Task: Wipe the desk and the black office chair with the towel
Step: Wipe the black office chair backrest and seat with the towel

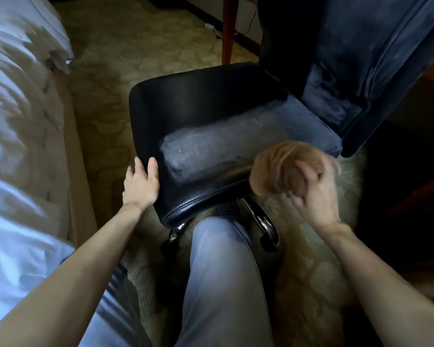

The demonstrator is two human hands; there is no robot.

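Observed left hand (140,182), fingers straight, resting on left edge of black office chair (211,116) seat; right hand (313,196) gripping bunched tan towel (283,169) at seat's near-right edge.

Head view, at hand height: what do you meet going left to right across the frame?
bed with white bedding → left hand resting on the seat's left edge → black chair seat → towel, bunched → right hand gripping it

Patterned beige carpet (140,46), white bed (10,121) at left
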